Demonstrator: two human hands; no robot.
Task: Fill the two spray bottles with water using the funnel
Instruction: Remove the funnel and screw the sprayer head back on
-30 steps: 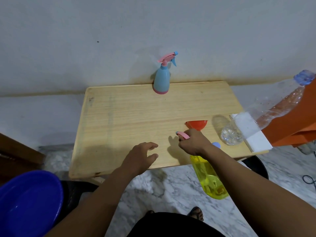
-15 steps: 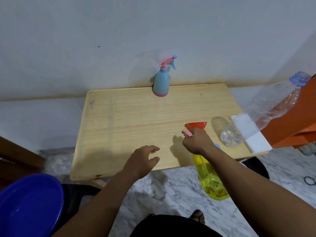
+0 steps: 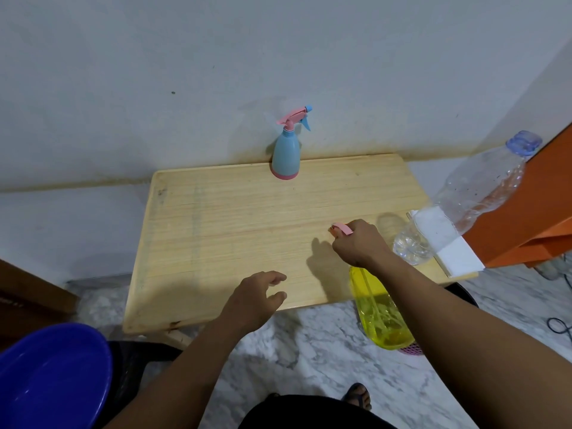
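Observation:
My right hand [image 3: 359,243] grips the pink spray head of a yellow spray bottle [image 3: 379,308], which hangs tilted over the table's front edge. The hand hides the red funnel behind it. A blue spray bottle [image 3: 286,150] with a pink trigger stands upright at the back edge of the wooden table [image 3: 232,224]. A large clear water bottle [image 3: 464,199] with a blue cap stands at the table's right side. My left hand [image 3: 257,298] hovers above the front of the table with loosely spread fingers and nothing in it.
A blue basin [image 3: 49,379] sits at the lower left. An orange piece of furniture [image 3: 532,218] stands to the right behind the water bottle. A white paper [image 3: 448,243] lies at the table's right edge. Marble floor lies below the table.
My right hand has carried the yellow bottle forward and slightly up over the table, now covering the red funnel. My left hand has stayed almost in place.

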